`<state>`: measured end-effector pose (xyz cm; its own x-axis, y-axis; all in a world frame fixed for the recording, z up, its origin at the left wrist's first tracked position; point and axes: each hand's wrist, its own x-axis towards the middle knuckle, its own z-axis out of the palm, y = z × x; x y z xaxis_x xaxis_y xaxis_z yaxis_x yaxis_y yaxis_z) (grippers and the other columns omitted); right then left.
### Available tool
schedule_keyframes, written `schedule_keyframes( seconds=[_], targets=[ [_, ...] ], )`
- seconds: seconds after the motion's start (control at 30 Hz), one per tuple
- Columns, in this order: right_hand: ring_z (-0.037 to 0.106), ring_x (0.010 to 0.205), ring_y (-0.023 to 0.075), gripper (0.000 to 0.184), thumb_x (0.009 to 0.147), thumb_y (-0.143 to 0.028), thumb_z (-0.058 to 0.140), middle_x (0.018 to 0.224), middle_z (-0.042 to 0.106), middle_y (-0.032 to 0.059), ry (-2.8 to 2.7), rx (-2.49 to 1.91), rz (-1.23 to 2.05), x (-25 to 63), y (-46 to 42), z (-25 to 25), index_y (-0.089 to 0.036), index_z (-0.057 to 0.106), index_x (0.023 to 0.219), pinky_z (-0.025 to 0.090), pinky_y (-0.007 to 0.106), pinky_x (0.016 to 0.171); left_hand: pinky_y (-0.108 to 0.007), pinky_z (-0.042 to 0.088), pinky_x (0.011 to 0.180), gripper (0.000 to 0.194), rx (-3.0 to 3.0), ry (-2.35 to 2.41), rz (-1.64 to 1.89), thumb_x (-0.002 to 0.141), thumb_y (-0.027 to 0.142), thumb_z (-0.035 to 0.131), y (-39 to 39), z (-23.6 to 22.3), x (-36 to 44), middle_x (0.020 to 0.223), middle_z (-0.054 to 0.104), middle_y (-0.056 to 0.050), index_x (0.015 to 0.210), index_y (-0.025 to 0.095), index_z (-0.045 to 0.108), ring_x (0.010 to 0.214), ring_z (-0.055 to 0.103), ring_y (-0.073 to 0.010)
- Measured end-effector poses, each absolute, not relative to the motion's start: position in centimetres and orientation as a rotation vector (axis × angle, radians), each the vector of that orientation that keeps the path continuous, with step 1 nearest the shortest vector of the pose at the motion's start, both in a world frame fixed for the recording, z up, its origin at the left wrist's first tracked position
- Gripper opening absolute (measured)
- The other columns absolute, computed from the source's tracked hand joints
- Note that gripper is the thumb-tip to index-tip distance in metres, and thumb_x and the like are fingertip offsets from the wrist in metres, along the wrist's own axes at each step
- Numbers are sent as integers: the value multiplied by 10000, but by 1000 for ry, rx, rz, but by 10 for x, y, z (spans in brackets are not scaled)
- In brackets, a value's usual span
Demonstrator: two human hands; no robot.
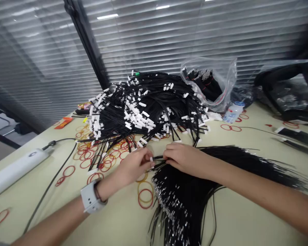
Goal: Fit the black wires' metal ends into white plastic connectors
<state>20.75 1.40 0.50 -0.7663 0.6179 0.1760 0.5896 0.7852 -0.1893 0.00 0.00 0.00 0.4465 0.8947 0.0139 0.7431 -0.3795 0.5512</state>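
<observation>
At the far left of the cream tabletop (38,208), a white power strip (16,172) lay with its cord, and red and orange rubber bands (87,157) were scattered to its right. The left hand (135,165), with a white smartwatch (92,197) at the wrist, was pinched narrow, its fingers (149,163) closed on a black wire (159,158) bearing a small white tag between the hands. The right hand (183,159) sat just beside it, fingers curled narrow against the strands; whether they gripped could not be determined. Beneath it spread a fan of metal-tipped black wires (174,201). Beyond stood a heap of white-tagged wires (141,109), a clear plastic bag (207,82) and a water bottle (232,112). Assessment: the wires appeared light, thin and flexible, liable to snag; the firmest hold was judged to be singly, close to the tag.
</observation>
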Motion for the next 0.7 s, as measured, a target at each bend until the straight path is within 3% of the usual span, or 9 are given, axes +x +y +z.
schedule_keyframes(
  seconds=[0.3,0.47,0.57,0.7],
  targets=[
    [502,746,155,124,866,-111,402,795,559,55,-2666,-1060,366,206,6,2,-149,504,806,406,286,671,-266,434,601,65,1984,1273,597,805,215,525,-3,-8,0,701,562,13,851,184,491,660,551,-139],
    [513,790,130,133,884,-117,373,880,572,33,-2612,-1005,495,212,9,6,-172,479,942,401,262,708,-287,448,651,186,1876,1283,685,813,233,526,-3,-8,1,820,581,-19,988,167,520,711,564,-144],
    [507,743,109,124,874,-119,398,821,567,0,-2602,-960,552,213,10,10,-189,491,915,382,239,672,-277,430,613,227,1785,1273,689,819,253,532,-4,-8,2,789,584,-17,1024,156,540,673,549,-139],
    [499,663,100,123,819,-147,513,713,553,-35,-2595,-970,597,213,8,10,-199,525,930,358,233,618,-247,422,642,108,1565,1115,677,835,214,528,-7,-6,3,787,597,-3,927,160,536,716,554,-122]
  ],
)
